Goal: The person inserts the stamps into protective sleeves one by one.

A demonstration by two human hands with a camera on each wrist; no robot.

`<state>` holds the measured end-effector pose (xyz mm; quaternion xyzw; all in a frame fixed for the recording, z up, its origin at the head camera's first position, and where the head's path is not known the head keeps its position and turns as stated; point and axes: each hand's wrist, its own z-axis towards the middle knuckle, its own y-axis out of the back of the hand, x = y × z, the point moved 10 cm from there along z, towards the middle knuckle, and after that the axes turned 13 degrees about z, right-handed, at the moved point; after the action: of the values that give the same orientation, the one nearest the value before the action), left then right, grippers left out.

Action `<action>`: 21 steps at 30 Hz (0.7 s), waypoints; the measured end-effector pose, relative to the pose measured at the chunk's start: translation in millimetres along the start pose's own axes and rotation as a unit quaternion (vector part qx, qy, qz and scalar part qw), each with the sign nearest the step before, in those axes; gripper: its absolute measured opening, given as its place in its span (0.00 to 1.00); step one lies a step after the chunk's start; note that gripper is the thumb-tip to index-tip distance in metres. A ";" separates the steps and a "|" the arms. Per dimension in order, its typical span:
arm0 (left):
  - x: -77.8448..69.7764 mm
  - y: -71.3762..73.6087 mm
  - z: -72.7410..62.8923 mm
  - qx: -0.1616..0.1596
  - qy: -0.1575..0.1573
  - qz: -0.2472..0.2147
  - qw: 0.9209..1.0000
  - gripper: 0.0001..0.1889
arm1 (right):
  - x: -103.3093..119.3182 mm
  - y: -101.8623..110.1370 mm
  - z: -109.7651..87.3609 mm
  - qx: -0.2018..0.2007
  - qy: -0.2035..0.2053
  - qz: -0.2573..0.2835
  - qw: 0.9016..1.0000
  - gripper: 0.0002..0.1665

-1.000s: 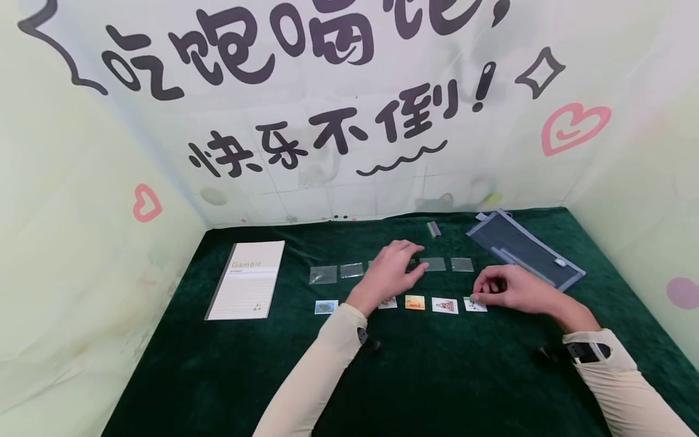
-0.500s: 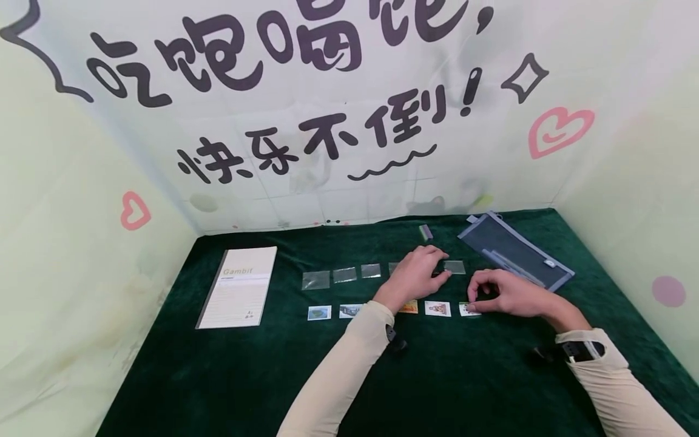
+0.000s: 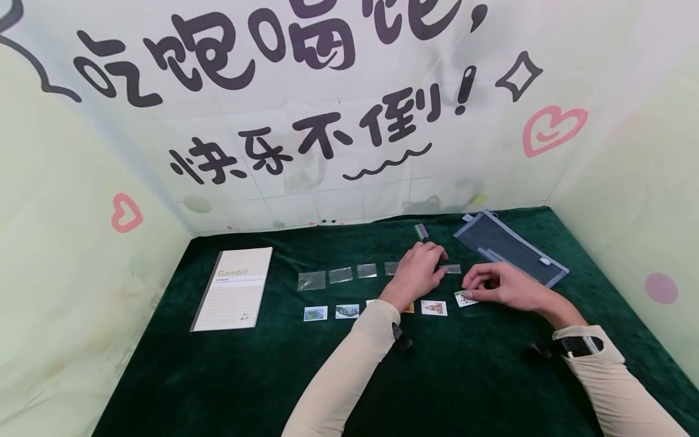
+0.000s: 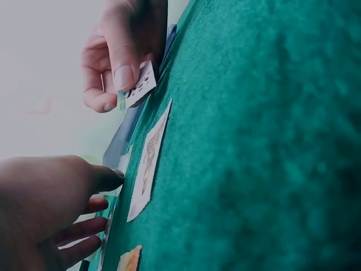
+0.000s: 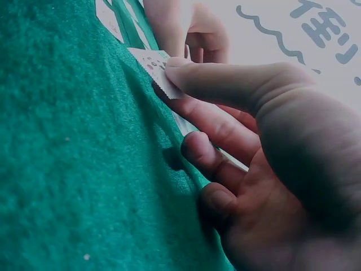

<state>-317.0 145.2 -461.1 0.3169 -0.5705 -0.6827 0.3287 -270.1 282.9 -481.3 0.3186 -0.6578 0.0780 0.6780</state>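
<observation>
My right hand (image 3: 505, 286) pinches a small postage stamp (image 5: 149, 62) with perforated edges between thumb and index finger; it is raised and tilted above the cloth. My left hand (image 3: 417, 274) is at the right end of a row of clear plastic sleeves, its thumb at the near edge of the last sleeve (image 3: 452, 269), which looks slightly tilted. The left index finger is hidden behind the thumb in the left wrist view. Nearer me lies a row of stamps: a blue one (image 3: 315, 313), a grey-blue one (image 3: 347, 311), and one with a seated figure (image 3: 434, 308). The left forearm partly covers others.
Dark green cloth (image 3: 229, 382) covers the table. A Gambit notebook (image 3: 232, 290) lies on the left. At the back right is a blue mesh zip pouch (image 3: 510, 246); a small eraser-like block (image 3: 422, 231) lies behind the sleeves. More sleeves (image 3: 312, 280) stretch leftward.
My left hand has moved right along the sleeves to the last one. My right hand has lifted the rightmost stamp off the cloth and tilted it. The head view has shifted slightly.
</observation>
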 end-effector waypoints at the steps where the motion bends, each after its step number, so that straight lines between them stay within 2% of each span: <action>1: 0.1 0.9 -0.4 -0.004 -0.001 -0.005 1.000 0.11 | -1.0 0.6 0.0 -0.002 -0.003 0.001 1.000 0.10; 6: 2.0 5.5 -4.5 -0.025 -0.002 -0.041 0.999 0.05 | -2.3 2.3 0.3 -0.013 -0.009 0.008 1.000 0.12; 10: 10.8 10.9 -16.0 -0.040 0.003 -0.109 0.993 0.05 | 3.5 1.7 1.9 -0.037 -0.007 0.008 0.999 0.10; 12: 17.2 14.4 -22.9 -0.043 0.008 -0.156 0.987 0.05 | 7.5 0.9 2.5 -0.051 -0.006 0.006 0.999 0.09; 15: 27.8 20.0 -33.2 -0.048 0.012 -0.226 0.973 0.05 | 14.9 -1.3 4.1 -0.074 0.001 0.001 0.997 0.08; 21: 50.6 27.3 -55.5 -0.064 0.023 -0.300 0.952 0.05 | 29.1 -11.5 9.9 -0.091 0.034 0.024 0.995 0.07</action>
<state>-299.2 68.9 -445.2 0.4670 -0.3967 -0.7775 0.1415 -268.9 259.4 -458.3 0.2371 -0.6462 0.0448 0.7240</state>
